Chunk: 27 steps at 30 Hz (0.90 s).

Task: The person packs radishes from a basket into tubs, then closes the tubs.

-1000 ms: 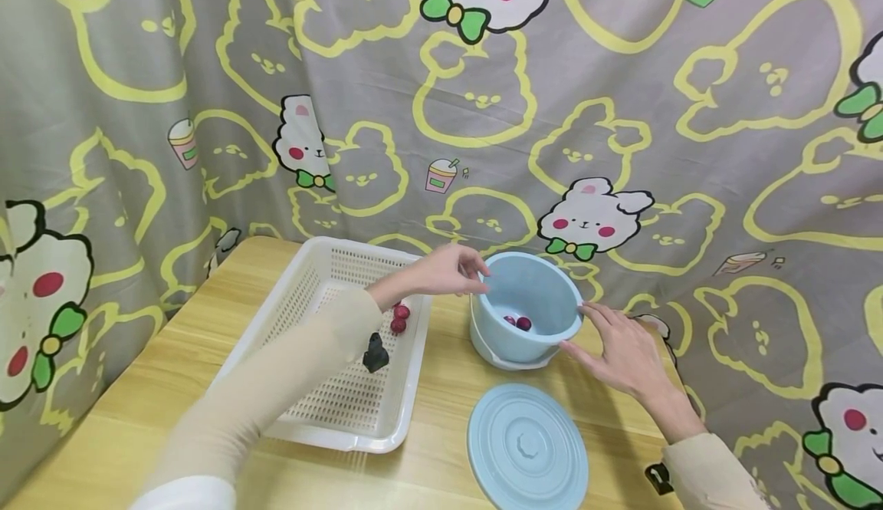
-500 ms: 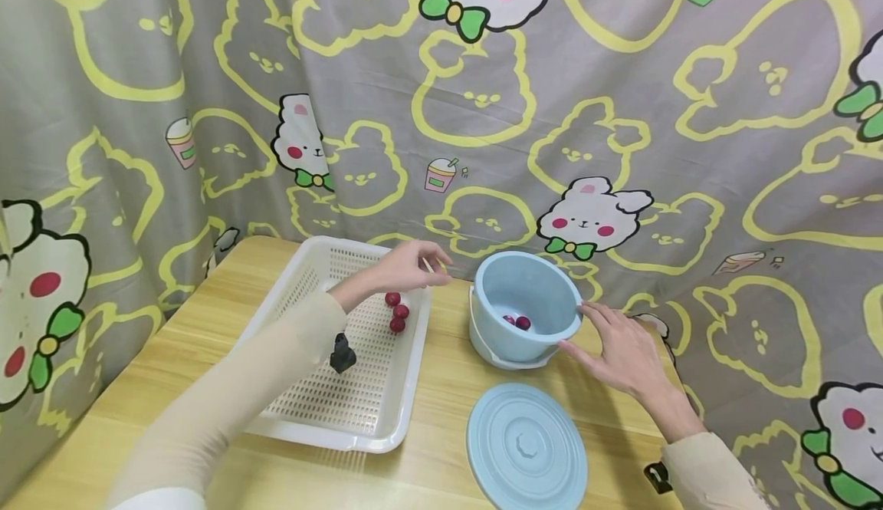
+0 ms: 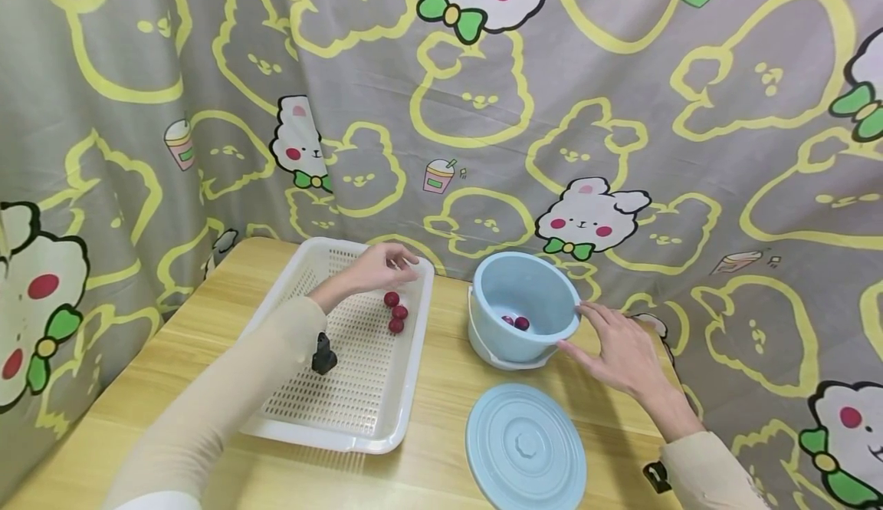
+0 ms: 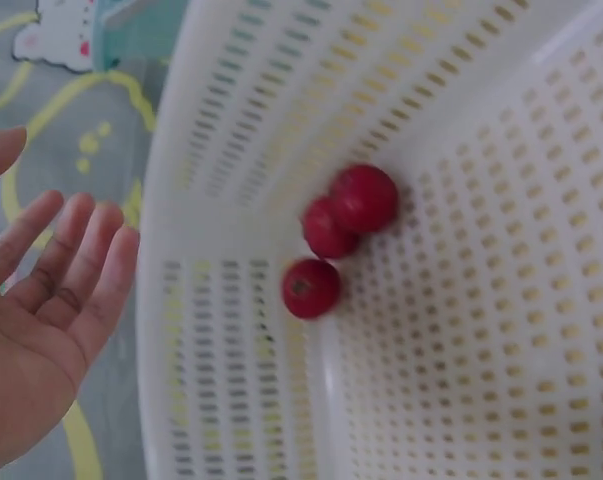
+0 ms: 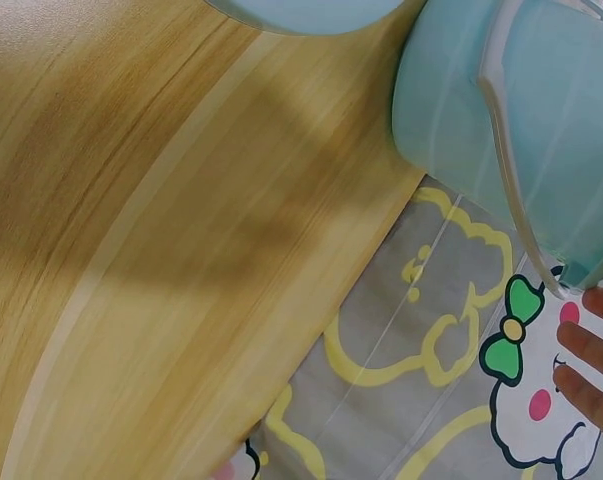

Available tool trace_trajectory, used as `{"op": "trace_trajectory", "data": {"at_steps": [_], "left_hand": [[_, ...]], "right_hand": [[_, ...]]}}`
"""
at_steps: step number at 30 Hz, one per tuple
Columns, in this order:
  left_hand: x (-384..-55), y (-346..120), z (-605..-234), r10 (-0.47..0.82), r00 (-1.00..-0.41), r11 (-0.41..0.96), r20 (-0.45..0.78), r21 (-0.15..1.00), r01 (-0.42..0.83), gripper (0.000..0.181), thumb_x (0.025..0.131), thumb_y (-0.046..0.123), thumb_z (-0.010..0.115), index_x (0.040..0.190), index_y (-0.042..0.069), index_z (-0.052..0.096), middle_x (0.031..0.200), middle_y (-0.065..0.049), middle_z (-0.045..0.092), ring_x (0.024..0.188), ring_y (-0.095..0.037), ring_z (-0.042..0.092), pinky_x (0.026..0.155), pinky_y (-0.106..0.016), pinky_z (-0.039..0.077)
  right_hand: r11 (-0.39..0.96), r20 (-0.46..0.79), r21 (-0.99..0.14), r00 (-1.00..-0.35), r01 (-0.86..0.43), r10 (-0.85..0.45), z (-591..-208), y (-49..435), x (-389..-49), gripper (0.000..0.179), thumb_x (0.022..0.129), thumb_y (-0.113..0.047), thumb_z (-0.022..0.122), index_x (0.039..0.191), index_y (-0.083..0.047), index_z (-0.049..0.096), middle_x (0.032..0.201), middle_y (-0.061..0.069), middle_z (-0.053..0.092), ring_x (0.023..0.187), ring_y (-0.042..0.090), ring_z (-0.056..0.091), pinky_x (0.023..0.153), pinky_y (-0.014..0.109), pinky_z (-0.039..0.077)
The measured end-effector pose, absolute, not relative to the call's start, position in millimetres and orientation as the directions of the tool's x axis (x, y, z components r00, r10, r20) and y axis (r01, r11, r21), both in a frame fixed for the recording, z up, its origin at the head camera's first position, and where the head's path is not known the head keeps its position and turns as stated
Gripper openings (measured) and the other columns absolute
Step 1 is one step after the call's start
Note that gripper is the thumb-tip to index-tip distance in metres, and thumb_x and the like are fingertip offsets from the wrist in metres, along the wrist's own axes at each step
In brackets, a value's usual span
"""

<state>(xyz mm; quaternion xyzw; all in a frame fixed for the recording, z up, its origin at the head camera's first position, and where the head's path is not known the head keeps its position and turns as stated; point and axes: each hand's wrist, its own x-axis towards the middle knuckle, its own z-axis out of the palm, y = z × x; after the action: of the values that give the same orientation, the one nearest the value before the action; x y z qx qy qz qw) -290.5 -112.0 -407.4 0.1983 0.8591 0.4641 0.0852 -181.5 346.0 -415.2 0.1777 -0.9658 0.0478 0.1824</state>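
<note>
Change logged: over the last second my left hand (image 3: 386, 266) leaves the bucket (image 3: 527, 287) and comes back to the far right corner of the basket (image 3: 310, 434). Whether it sits above the rim or just past it, I cannot tell. The right hand (image 3: 621, 353) stays at the bucket's rim.

Meaning, as I judge it: the work is part done, and the left hand is free beside the remaining fruits.

Hands: left — fingers slightly bent and relaxed, palm bare in its wrist view, nothing held. Right — fingers near straight, thumb spread from them, tips touching the bucket's side at the rim; I see no grip around it.

Fruits: three (image 3: 399, 312) lie on the basket's floor near its right wall, in a short row. In the left wrist view two touch, and the third is just beside them. All are round, deep red and smooth; one shows a dark mark at its end. Two more (image 3: 522, 324) rest together at the bottom of the bucket, darker in that shade.

The bucket's lid (image 3: 526, 445) lies flat on the counter (image 3: 444, 357).
</note>
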Motion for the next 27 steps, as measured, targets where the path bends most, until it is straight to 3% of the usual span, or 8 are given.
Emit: {"op": "trace_trajectory", "data": {"at_steps": [8, 15, 27], "left_hand": [[-297.5, -130.0, -430.4, 0.388, -0.921, 0.493, -0.04, 0.853, 0.171, 0.04, 0.1, 0.026, 0.071, 0.131, 0.0, 0.069, 0.105, -0.014, 0.07, 0.089, -0.022, 0.068, 0.082, -0.036, 0.064], [-298.1, -138.8, -456.2, 0.353, -0.93, 0.536, -0.105, 0.837, 0.109, 0.042, 0.098, 0.028, 0.072, 0.132, 0.004, 0.069, 0.11, -0.015, 0.073, 0.101, -0.041, 0.073, 0.089, -0.05, 0.064], [-299.0, -143.3, -476.6, 0.346, -0.933, 0.502, -0.099, 0.86, 0.095, 0.045, 0.096, 0.02, 0.075, 0.134, -0.003, 0.066, 0.125, -0.023, 0.071, 0.1, -0.039, 0.075, 0.084, -0.044, 0.067]], "right_hand": [[0.934, 0.364, -0.025, -0.874, -0.355, -0.322, -414.2, 346.2, -181.8, 0.075, 0.088, -0.061, 0.076, 0.138, -0.007, 0.065, 0.139, 0.02, 0.068, 0.121, 0.046, 0.067, 0.096, 0.066, 0.057], [0.933, 0.361, -0.032, -0.875, -0.358, -0.323, -414.2, 346.5, -181.3, 0.075, 0.088, -0.06, 0.076, 0.139, -0.006, 0.065, 0.139, 0.02, 0.068, 0.122, 0.046, 0.067, 0.097, 0.066, 0.056], [0.933, 0.369, -0.03, -0.871, -0.36, -0.324, -414.3, 345.3, -181.0, 0.075, 0.087, -0.061, 0.077, 0.138, -0.006, 0.065, 0.138, 0.021, 0.068, 0.121, 0.046, 0.067, 0.096, 0.066, 0.056]]}}
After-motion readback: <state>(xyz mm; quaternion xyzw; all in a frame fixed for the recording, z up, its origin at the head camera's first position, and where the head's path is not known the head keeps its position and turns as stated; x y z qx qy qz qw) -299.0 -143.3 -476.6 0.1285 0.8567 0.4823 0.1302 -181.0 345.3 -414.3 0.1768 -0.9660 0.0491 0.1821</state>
